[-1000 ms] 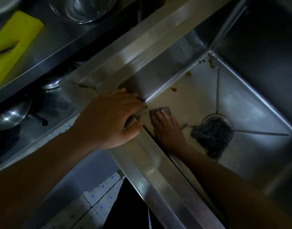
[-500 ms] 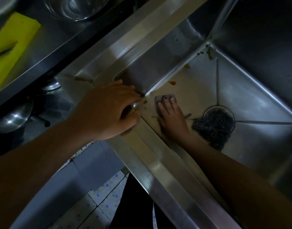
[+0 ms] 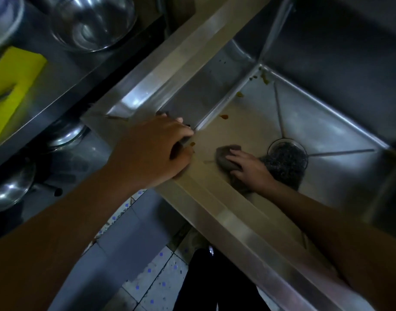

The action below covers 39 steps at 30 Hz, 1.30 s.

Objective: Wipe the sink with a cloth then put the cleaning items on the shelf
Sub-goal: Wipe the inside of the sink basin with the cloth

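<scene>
A deep steel sink [image 3: 215,209] fills the right half of the view. My right hand [image 3: 250,169] presses a grey cloth [image 3: 224,157] flat on the sink floor, near the front wall. A dark steel-wool scourer [image 3: 284,160] lies over the drain, just right of that hand. My left hand [image 3: 152,151] grips the sink's front-left corner rim, fingers curled over the edge. Small orange food stains [image 3: 224,116] dot the sink floor and the far corner.
A steel shelf [image 3: 64,86] at the left carries a yellow cutting board [image 3: 11,86] and a metal bowl [image 3: 93,23]. Below it are more steel bowls [image 3: 11,187]. Tiled floor [image 3: 152,283] shows under the sink's front edge.
My right hand has slid the cloth from the sink's front-left corner toward the drain. The left hand stays on the rim. The view has shifted slightly.
</scene>
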Available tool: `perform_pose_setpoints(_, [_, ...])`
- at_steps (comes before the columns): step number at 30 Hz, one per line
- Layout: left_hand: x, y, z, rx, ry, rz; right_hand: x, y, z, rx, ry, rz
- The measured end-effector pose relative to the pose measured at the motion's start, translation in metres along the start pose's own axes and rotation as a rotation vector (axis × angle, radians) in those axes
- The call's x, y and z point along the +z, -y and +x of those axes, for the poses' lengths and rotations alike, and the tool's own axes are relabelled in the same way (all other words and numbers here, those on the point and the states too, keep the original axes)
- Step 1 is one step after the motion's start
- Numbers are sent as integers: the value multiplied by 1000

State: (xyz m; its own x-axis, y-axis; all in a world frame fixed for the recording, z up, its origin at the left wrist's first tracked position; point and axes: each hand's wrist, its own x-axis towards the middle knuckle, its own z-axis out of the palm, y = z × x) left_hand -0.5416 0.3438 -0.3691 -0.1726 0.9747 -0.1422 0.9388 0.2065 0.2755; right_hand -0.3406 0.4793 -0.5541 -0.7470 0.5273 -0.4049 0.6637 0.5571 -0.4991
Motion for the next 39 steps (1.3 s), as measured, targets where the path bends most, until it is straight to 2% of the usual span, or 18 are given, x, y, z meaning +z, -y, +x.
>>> perform_pose_setpoints(8, [-2, -9, -5, 97, -82, -9, -30, -20, -51, 133, -15, 140])
perform_pose_setpoints(12, [-1, -29, -17, 64, -142, -96, -38, -28, -76, 141, -44, 134])
perform_pose_setpoints(15, [6, -49, -29, 70, -121, -174, -40, -33, -93, 119, -14, 139])
perform_pose_setpoints(22, [29, -102, -51, 132, -109, -171, -40, -60, -127, -22, 93, 32])
perform_pose_setpoints(28, [47, -149, -53, 45, -5, -25, -24, -80, -157, -207, 179, -87])
perform_pose_setpoints(34, [47, -154, -51, -14, -12, 53, 8, -78, -161, -459, 249, -333])
perform_pose_setpoints(38, [49, -154, -50, -20, -9, 62, 12, -86, -157, -569, 116, -597])
perform_pose_setpoints(39, [50, -153, -49, -21, -7, 64, 15, -90, -155, -573, 86, -601])
